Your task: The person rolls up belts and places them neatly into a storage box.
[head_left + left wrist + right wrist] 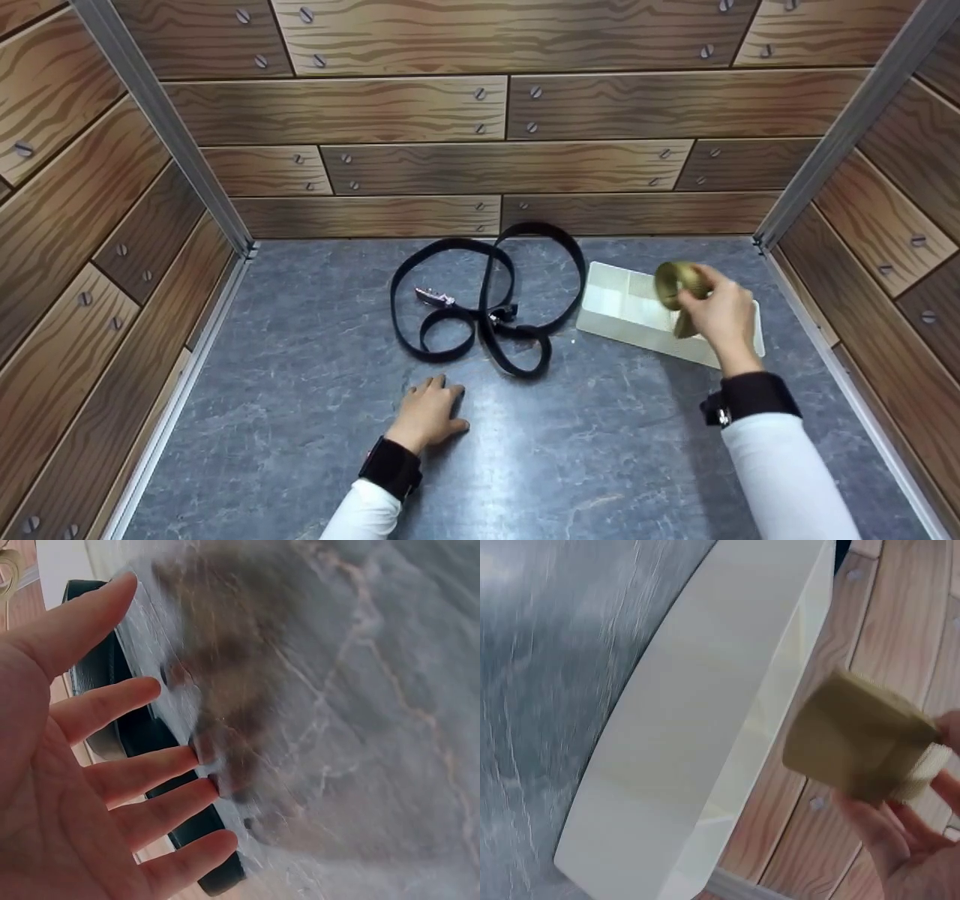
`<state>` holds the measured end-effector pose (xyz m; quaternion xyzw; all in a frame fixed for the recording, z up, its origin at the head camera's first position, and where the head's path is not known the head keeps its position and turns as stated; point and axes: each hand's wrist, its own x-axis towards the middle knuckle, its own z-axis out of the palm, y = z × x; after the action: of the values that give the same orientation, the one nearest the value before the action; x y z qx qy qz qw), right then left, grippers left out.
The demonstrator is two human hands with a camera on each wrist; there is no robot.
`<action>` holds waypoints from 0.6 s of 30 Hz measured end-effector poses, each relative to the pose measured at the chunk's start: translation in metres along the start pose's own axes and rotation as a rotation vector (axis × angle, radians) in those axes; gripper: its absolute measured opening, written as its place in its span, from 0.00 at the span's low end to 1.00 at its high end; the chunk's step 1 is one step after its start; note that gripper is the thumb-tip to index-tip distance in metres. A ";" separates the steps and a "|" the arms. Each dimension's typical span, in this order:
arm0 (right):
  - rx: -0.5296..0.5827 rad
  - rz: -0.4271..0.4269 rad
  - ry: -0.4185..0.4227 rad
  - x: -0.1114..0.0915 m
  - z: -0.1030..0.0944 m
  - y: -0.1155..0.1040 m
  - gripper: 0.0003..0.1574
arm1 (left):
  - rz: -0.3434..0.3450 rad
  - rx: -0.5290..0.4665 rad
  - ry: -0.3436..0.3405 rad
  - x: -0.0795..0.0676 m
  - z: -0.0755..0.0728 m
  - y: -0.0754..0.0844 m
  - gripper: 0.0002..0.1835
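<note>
Left hand [429, 411]: palm down, fingers straight and spread, low over the gray counter [300, 397]. Just beyond lies a looped black strap [484, 319]. Rightward, a pale divided tray [645, 341] – above it, the right hand [724, 319] pinches a rolled olive band [855, 739].

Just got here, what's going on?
A person's right hand grips a rolled olive band, held up by the divided white box and not resting in it. The left hand holds nothing, its fingers spread low over or on the grey surface; can't tell if they touch. Just beyond it, black strapping lies in loops, left of the box.
</note>
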<state>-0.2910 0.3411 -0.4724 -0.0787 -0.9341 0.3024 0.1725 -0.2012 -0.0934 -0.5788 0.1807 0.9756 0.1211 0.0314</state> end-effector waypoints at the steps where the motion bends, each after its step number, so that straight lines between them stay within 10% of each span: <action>1: -0.009 0.028 0.026 0.004 0.000 0.002 0.33 | 0.001 0.006 0.006 0.000 0.000 0.000 0.32; 8: -0.053 0.165 0.164 0.016 0.014 0.019 0.31 | 0.015 0.028 0.031 0.000 0.000 0.000 0.30; 18: -0.107 0.247 0.067 0.018 0.035 0.027 0.31 | 0.017 0.070 0.016 0.006 -0.004 0.005 0.32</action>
<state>-0.3195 0.3488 -0.5097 -0.2120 -0.9259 0.2682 0.1605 -0.2056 -0.0878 -0.5743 0.1889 0.9779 0.0884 0.0160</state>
